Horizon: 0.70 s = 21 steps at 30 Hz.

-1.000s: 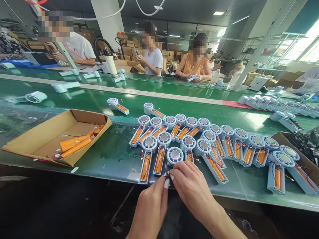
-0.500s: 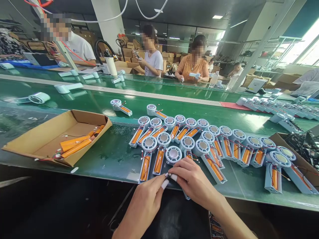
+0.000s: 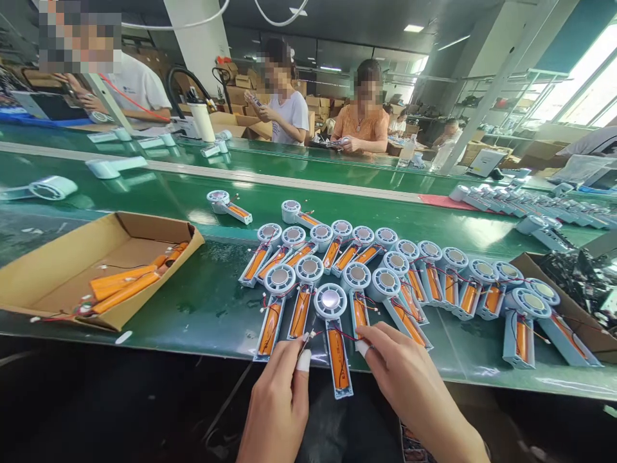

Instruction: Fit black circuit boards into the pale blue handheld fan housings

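A light-blue handheld fan housing [image 3: 330, 301] lies between my hands, its handle jutting past the bench edge. An orange battery [image 3: 338, 360] fills the open handle. My left hand [image 3: 279, 392] is closed left of the handle, thumb and index pinching a small thin dark piece; a white connector [image 3: 312, 333] on a red wire shows at the fingertips. On the other side, my right hand [image 3: 402, 370] pinches a thin red wire [image 3: 348, 335] that comes from the housing. White covers wrap both thumb tips. Similar fan housings [image 3: 279, 279] with batteries stand around.
A cardboard box [image 3: 144, 296] with orange batteries is at the left, and a box of dark parts [image 3: 573, 283] at the right. Beyond lies a green conveyor belt [image 3: 183, 183] carrying more housings. Several co-workers sit across it, one in an orange top [image 3: 361, 128].
My hands were together over the handle, fingertips touching. They have moved apart to either side, uncovering the battery and wires. The view has shifted slightly.
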Each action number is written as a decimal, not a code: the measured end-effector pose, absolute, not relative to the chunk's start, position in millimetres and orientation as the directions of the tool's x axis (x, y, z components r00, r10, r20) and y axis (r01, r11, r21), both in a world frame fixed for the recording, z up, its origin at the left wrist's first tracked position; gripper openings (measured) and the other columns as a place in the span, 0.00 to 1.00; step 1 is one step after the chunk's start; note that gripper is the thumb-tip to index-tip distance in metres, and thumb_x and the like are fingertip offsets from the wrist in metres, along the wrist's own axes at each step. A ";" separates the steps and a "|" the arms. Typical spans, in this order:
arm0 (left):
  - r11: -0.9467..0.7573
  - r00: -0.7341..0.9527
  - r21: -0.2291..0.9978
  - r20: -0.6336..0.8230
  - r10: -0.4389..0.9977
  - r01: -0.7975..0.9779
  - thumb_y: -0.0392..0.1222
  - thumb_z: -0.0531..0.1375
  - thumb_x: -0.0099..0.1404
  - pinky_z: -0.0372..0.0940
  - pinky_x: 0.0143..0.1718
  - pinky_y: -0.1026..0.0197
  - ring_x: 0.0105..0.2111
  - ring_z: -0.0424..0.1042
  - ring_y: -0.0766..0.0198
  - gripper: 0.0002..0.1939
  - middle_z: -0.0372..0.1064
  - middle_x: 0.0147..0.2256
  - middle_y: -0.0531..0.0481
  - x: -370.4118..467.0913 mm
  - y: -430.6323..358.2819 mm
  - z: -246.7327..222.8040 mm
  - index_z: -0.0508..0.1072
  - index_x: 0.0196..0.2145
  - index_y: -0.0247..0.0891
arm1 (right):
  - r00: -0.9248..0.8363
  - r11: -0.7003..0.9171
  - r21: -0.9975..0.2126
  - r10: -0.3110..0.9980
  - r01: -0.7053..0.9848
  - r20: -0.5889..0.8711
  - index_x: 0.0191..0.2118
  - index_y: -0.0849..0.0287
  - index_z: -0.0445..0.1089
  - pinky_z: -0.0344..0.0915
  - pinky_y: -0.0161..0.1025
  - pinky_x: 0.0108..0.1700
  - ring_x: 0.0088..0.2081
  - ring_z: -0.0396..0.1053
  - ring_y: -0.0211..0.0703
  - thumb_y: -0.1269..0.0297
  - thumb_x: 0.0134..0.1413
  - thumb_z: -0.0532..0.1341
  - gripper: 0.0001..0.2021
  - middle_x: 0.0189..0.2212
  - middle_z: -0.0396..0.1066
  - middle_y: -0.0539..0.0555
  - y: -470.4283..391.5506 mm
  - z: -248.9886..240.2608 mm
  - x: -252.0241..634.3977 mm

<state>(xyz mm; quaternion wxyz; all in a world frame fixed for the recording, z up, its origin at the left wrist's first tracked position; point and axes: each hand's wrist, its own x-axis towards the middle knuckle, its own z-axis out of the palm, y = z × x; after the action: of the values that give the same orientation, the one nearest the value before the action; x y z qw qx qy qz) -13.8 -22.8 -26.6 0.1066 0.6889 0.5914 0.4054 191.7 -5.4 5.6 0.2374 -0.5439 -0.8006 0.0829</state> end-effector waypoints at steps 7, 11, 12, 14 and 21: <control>-0.290 -0.032 0.581 0.481 0.876 0.761 0.40 0.49 0.72 0.76 0.43 0.61 0.44 0.81 0.57 0.17 0.80 0.44 0.42 -15.6 -24.6 -28.2 0.74 0.51 0.35 | -0.330 0.495 -0.223 0.792 0.840 0.514 0.49 0.56 0.71 0.69 0.43 0.37 0.40 0.75 0.50 0.72 0.68 0.51 0.13 0.43 0.77 0.57 9.2 24.1 190.3; -0.295 -0.016 0.609 0.452 0.892 0.736 0.39 0.49 0.72 0.76 0.43 0.60 0.44 0.81 0.57 0.17 0.80 0.45 0.42 -15.9 -27.3 -27.4 0.73 0.51 0.36 | -0.343 0.604 -0.365 0.747 0.708 0.569 0.52 0.56 0.71 0.70 0.43 0.43 0.44 0.75 0.50 0.74 0.68 0.52 0.15 0.42 0.78 0.56 12.8 26.5 173.5; -0.276 -0.026 0.632 0.425 0.905 0.724 0.39 0.49 0.72 0.76 0.42 0.60 0.44 0.81 0.57 0.17 0.80 0.46 0.42 -16.1 -28.0 -27.3 0.72 0.53 0.36 | -0.304 0.605 -0.475 0.766 0.639 0.567 0.51 0.55 0.71 0.71 0.41 0.44 0.43 0.75 0.47 0.74 0.67 0.54 0.13 0.41 0.79 0.55 14.0 25.3 167.4; -0.223 -0.048 0.697 0.347 0.937 0.681 0.39 0.50 0.71 0.76 0.36 0.62 0.39 0.82 0.58 0.18 0.79 0.47 0.42 -16.2 -29.5 -27.5 0.68 0.56 0.38 | -0.195 0.532 -0.708 0.841 0.464 0.505 0.47 0.55 0.72 0.72 0.37 0.41 0.39 0.77 0.43 0.72 0.64 0.58 0.09 0.37 0.79 0.52 16.5 21.4 155.5; -0.131 -0.119 0.851 0.220 0.968 0.508 0.42 0.51 0.71 0.72 0.30 0.63 0.20 0.73 0.64 0.12 0.74 0.26 0.54 -9.7 -30.7 -17.4 0.73 0.43 0.45 | -0.207 0.275 -0.923 0.952 0.268 0.224 0.38 0.56 0.75 0.67 0.32 0.31 0.29 0.70 0.38 0.67 0.60 0.62 0.04 0.29 0.75 0.49 18.4 12.9 147.1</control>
<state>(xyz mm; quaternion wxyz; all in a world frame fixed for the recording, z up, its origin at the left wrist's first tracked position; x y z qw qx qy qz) -9.7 -30.7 -17.4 0.2615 0.6102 0.6050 0.4396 147.1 18.4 12.9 0.4350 -0.4555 -0.6696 0.3936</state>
